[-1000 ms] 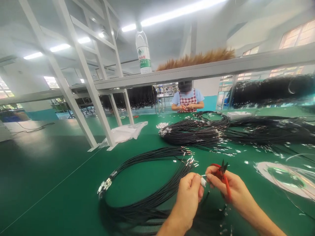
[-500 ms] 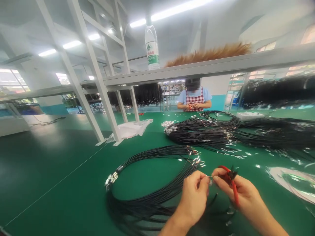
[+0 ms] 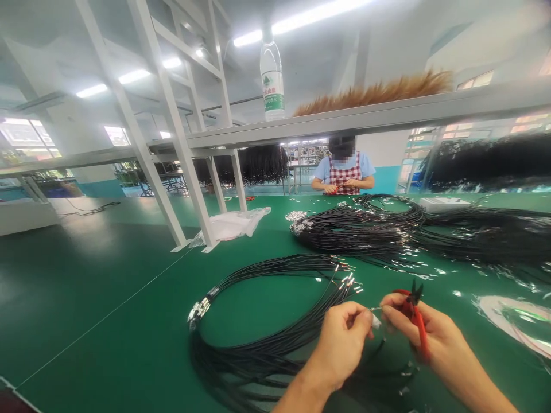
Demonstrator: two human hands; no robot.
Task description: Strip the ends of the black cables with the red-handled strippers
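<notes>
My left hand [image 3: 342,341] is closed in a pinch on a small silver metal end piece [image 3: 376,319] of a black cord. My right hand [image 3: 419,332] pinches the same piece from the right, thumb and forefinger together, while red-handled pliers [image 3: 415,312] rest in its palm with the black jaws pointing up. Both hands hover just above the green table [image 3: 129,298]. Under and left of them lies a looped bundle of black cords [image 3: 267,321] with silver tips [image 3: 198,310].
A large heap of black cords [image 3: 387,229] lies further back, with loose metal bits scattered around. A clear plastic bag [image 3: 235,223] sits by the white rack legs [image 3: 189,189]. A bottle [image 3: 272,80] stands on the shelf. Another person [image 3: 343,172] works across the table.
The camera has swung slightly, so the scene shifted right and down. My hands stay together on the small end piece, fingers working it; the pliers remain in my right hand.
</notes>
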